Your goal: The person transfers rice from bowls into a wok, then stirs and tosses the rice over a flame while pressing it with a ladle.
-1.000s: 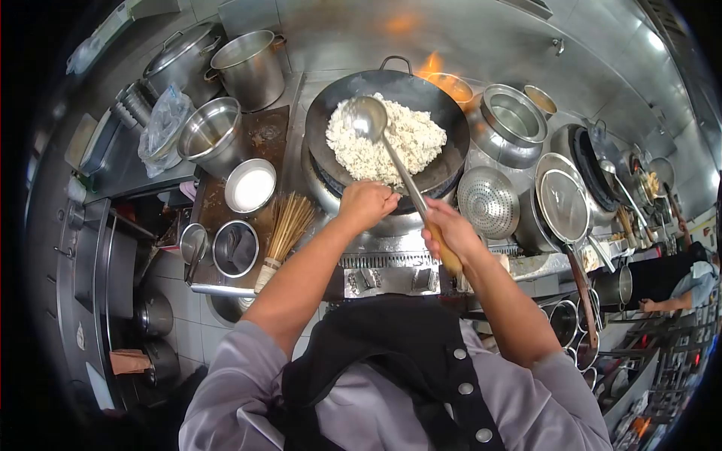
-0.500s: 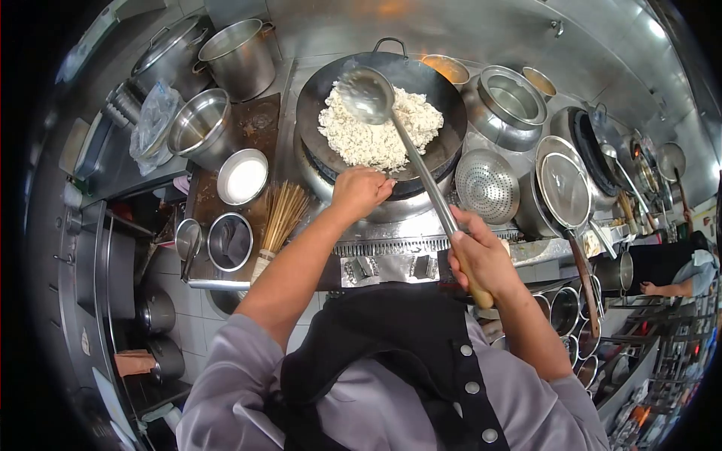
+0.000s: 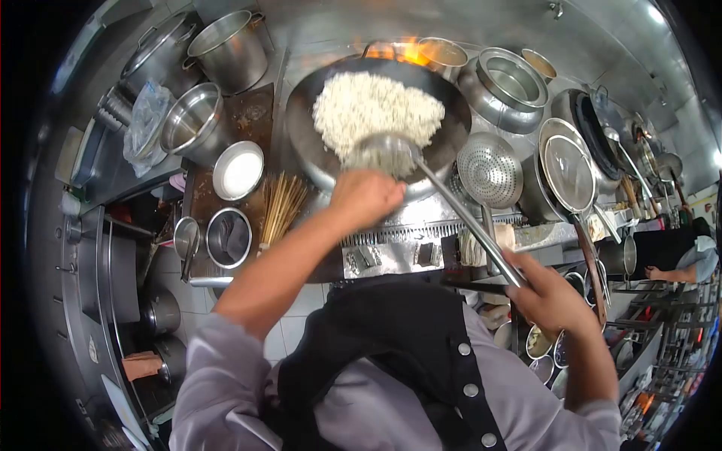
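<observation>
The left hand [image 3: 366,197] is fisted at 6 o'clock on the large round black steel wok [image 3: 301,139], fingers curled shut over its near rim. The mound of white cooked rice [image 3: 378,104] fills the wok's middle and far half. Orange flame [image 3: 398,51] shows at its 12 o'clock edge. The right hand [image 3: 553,301], at 4 o'clock and well apart from the wok, wraps its fingers around the end of the long-handled steel ladle [image 3: 460,216]. The ladle's bowl sits in the rice just beyond the left knuckles. A round perforated steel strainer [image 3: 489,170] lies at the wok's 3 o'clock, and a bundle of bamboo sticks [image 3: 280,204] at 8 o'clock.
</observation>
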`<action>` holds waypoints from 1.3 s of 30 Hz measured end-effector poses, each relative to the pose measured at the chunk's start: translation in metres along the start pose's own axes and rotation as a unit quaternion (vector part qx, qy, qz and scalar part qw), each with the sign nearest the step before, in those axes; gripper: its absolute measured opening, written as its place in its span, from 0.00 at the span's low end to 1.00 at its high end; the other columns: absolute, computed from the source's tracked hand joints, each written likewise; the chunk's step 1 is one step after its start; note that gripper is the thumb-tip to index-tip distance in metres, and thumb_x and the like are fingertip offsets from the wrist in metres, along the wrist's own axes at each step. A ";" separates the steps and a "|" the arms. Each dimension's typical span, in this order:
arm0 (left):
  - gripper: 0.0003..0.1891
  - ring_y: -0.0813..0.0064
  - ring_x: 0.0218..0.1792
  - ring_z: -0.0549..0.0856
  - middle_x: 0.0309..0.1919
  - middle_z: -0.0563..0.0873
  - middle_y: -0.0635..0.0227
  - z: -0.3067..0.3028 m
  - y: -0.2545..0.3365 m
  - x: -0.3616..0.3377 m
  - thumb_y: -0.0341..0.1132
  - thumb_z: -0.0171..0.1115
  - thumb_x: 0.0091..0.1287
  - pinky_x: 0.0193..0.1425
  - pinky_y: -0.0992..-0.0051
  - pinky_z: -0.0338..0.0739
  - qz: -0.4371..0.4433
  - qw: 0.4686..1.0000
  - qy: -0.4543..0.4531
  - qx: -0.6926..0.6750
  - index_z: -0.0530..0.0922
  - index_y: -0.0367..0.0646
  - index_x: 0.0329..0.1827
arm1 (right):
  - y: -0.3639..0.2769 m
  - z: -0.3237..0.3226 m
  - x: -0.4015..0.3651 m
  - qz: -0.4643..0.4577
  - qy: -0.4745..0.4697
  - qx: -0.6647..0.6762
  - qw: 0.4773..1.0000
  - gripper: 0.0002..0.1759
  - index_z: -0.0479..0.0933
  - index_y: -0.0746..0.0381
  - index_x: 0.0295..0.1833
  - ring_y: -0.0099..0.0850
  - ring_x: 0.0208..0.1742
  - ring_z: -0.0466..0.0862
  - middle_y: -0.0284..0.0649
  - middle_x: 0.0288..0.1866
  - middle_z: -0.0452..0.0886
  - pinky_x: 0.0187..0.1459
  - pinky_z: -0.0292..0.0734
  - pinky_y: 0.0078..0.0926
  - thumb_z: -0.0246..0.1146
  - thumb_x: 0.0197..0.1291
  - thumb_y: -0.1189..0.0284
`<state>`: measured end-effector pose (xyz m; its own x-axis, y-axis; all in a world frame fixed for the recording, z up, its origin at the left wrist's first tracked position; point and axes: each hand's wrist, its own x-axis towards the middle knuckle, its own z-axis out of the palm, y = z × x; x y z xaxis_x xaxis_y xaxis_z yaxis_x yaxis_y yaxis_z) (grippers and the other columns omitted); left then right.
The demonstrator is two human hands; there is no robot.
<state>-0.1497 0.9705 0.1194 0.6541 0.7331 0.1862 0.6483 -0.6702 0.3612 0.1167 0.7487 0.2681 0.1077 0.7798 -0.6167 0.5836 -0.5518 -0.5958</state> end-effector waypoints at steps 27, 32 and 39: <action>0.26 0.48 0.24 0.85 0.21 0.85 0.56 -0.032 0.036 -0.057 0.54 0.59 0.70 0.31 0.51 0.79 0.006 1.000 0.004 0.026 0.82 0.45 0.18 | 0.022 0.024 -0.013 -0.137 -0.045 0.392 0.909 0.29 0.62 0.56 0.81 0.24 0.17 0.74 0.36 0.26 0.77 0.19 0.71 0.23 0.54 0.77 0.72; 0.23 0.52 0.27 0.87 0.22 0.85 0.57 0.057 0.007 -0.027 0.51 0.60 0.70 0.33 0.53 0.80 0.010 0.993 0.108 0.054 0.84 0.45 0.20 | 0.020 0.038 0.069 -0.040 -0.045 0.384 0.921 0.28 0.63 0.55 0.80 0.24 0.17 0.75 0.37 0.25 0.76 0.18 0.70 0.23 0.53 0.77 0.74; 0.25 0.54 0.25 0.87 0.22 0.87 0.58 -0.022 0.042 -0.065 0.52 0.59 0.70 0.31 0.51 0.80 0.029 0.996 0.021 0.079 0.84 0.45 0.19 | 0.017 0.012 -0.013 -0.143 -0.034 0.414 0.898 0.27 0.63 0.56 0.79 0.25 0.16 0.74 0.37 0.25 0.76 0.17 0.70 0.24 0.53 0.78 0.72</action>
<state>-0.1738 0.8975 0.1429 0.6771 0.6952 0.2412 0.6660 -0.7184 0.2009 0.1153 0.7253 0.2594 -0.0167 0.9207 -0.3899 -0.2214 -0.3837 -0.8965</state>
